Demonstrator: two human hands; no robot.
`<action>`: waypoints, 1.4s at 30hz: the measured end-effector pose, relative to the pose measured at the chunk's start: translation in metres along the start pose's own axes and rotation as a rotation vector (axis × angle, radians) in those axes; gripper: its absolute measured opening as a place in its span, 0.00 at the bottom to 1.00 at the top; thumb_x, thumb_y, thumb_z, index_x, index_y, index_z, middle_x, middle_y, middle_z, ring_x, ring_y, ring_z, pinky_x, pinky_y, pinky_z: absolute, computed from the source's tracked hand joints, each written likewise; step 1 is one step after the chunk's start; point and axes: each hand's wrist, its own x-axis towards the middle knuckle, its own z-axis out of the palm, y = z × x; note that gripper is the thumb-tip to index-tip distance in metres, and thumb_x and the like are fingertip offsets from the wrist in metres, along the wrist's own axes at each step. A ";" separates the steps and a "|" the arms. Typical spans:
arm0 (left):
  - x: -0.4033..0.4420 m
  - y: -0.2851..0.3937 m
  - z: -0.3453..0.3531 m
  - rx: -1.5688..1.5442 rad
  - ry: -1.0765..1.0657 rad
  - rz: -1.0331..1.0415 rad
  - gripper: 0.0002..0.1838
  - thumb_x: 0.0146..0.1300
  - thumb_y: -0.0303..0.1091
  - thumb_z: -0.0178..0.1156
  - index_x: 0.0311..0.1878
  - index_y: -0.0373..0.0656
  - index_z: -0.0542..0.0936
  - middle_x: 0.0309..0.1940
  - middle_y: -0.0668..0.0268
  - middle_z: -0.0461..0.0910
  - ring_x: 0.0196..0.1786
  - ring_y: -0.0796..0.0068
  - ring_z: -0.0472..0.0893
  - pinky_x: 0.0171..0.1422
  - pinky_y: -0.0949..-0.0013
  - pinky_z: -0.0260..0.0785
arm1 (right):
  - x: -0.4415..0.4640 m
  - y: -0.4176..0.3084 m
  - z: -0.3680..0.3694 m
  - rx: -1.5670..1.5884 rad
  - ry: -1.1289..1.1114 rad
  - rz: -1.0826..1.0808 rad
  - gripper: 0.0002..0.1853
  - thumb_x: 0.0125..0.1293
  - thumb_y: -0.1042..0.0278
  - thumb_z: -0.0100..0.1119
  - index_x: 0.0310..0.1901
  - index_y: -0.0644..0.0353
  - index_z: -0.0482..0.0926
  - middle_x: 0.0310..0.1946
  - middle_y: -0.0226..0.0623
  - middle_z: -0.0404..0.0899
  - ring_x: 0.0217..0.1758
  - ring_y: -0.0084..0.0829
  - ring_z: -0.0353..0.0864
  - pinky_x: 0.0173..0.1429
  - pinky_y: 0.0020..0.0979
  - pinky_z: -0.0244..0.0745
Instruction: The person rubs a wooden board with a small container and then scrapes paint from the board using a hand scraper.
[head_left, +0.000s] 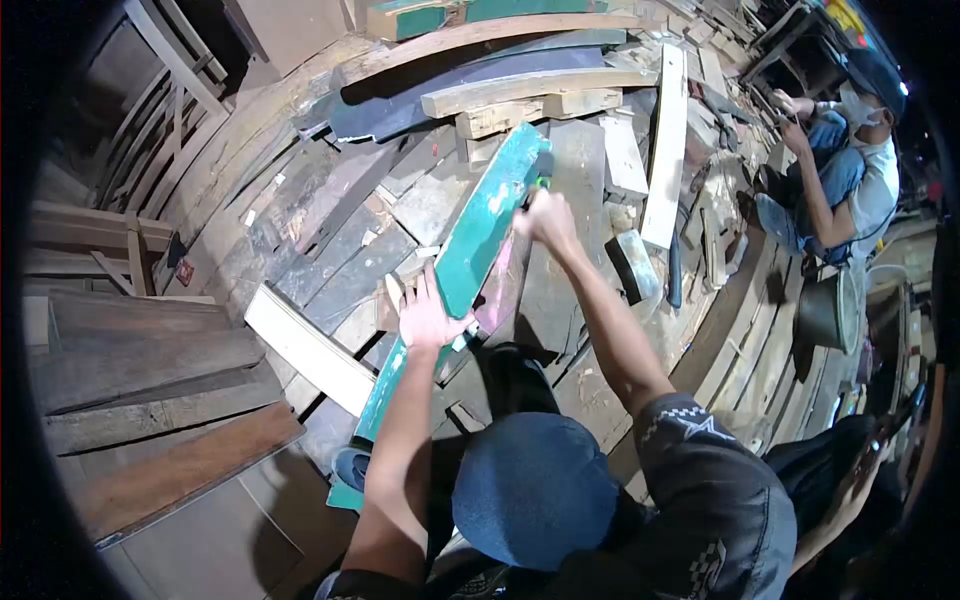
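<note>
A long board with worn green paint slants from the lower left up to the middle of the head view. My left hand lies across its lower half, thumb over the face and fingers along the left edge, gripping it. My right hand is closed in a fist beside the board's upper right edge. A small yellow-green part of a tool shows at that fist; the rest of the tool is hidden, so its kind cannot be made out. A rounded dark blue fabric shape sits between my forearms.
Several boards are stacked at the back. A pale plank and a short block lie to the right. Another white-faced board lies left. A co-worker crouches at the right near a bucket; another person's hand shows lower right.
</note>
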 end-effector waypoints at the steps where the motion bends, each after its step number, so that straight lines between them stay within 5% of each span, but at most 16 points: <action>1: 0.001 0.000 -0.002 -0.001 -0.029 -0.014 0.68 0.39 0.67 0.70 0.76 0.39 0.47 0.62 0.55 0.69 0.61 0.52 0.73 0.66 0.58 0.67 | -0.010 -0.003 -0.004 -0.061 -0.053 -0.025 0.23 0.49 0.57 0.60 0.47 0.60 0.81 0.37 0.61 0.82 0.45 0.59 0.82 0.55 0.50 0.77; 8: 0.001 -0.001 -0.003 -0.040 -0.064 -0.015 0.67 0.39 0.67 0.70 0.75 0.40 0.48 0.64 0.54 0.67 0.63 0.52 0.72 0.67 0.56 0.67 | 0.001 -0.006 -0.003 0.001 -0.002 -0.063 0.28 0.48 0.57 0.58 0.53 0.57 0.80 0.35 0.65 0.81 0.43 0.61 0.82 0.53 0.50 0.77; 10: 0.003 -0.001 -0.005 -0.054 -0.048 -0.013 0.67 0.39 0.67 0.70 0.75 0.40 0.48 0.63 0.55 0.68 0.62 0.52 0.72 0.67 0.55 0.67 | -0.014 -0.014 -0.001 -0.079 -0.011 -0.100 0.26 0.48 0.54 0.60 0.48 0.60 0.80 0.37 0.59 0.82 0.43 0.61 0.82 0.51 0.53 0.77; 18: 0.002 -0.002 0.000 -0.014 -0.051 -0.012 0.67 0.39 0.68 0.68 0.75 0.39 0.46 0.65 0.55 0.66 0.64 0.51 0.71 0.69 0.54 0.64 | -0.008 -0.026 -0.011 0.009 -0.010 -0.075 0.28 0.48 0.55 0.61 0.50 0.62 0.80 0.36 0.62 0.82 0.44 0.58 0.82 0.51 0.51 0.78; 30: 0.001 -0.004 0.005 -0.006 -0.021 0.008 0.70 0.38 0.70 0.68 0.76 0.40 0.44 0.64 0.55 0.67 0.62 0.54 0.73 0.68 0.52 0.64 | 0.000 -0.012 -0.017 -0.110 -0.058 -0.031 0.31 0.49 0.52 0.60 0.57 0.54 0.78 0.44 0.63 0.79 0.52 0.57 0.79 0.60 0.46 0.74; 42: -0.004 -0.006 0.014 -0.065 0.003 0.004 0.69 0.37 0.68 0.70 0.76 0.40 0.46 0.63 0.54 0.68 0.62 0.52 0.73 0.67 0.52 0.64 | 0.002 -0.033 -0.024 -0.083 -0.115 -0.042 0.31 0.47 0.48 0.62 0.50 0.60 0.81 0.44 0.59 0.81 0.49 0.55 0.82 0.55 0.48 0.77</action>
